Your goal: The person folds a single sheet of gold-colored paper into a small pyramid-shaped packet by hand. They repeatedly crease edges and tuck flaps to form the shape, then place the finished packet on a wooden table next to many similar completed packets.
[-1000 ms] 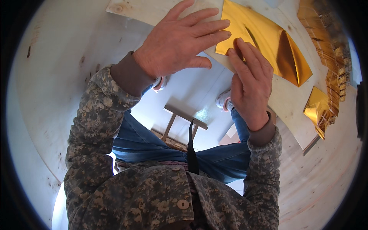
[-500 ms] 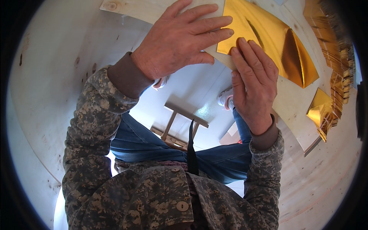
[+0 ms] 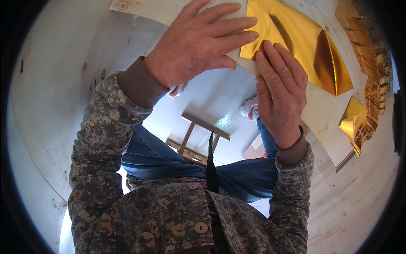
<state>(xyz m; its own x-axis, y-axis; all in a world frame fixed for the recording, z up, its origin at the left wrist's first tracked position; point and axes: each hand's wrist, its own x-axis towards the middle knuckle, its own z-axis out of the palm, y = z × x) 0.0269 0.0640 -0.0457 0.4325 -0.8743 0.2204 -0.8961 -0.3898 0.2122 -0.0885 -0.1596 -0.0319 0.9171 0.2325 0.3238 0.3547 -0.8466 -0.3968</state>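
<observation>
A shiny gold foil sheet (image 3: pixel 292 25) lies on the pale wooden board at the top, its right corner creased upward and a dark ripple in its middle. My left hand (image 3: pixel 198 46) is spread open with its fingertips on the sheet's left edge; its thumb points right, apart from the other fingers. Along the sheet's near edge, my right hand (image 3: pixel 281 91) rests with fingers stretched out and tips on the foil. Its palm is hidden, and nothing shows in its grasp.
The pale wooden board (image 3: pixel 325 122) curves across the top and right. A folded gold foil piece (image 3: pixel 354 116) lies near its right end, beside a long stack of gold folded pieces (image 3: pixel 372 63). Below are a wooden stool-like frame (image 3: pixel 205 127) and a shoe (image 3: pixel 249 108).
The dark ripple in the gold foil sheet has become wider and longer. Both hands stay almost in place, with only a slight shift of the right fingers.
</observation>
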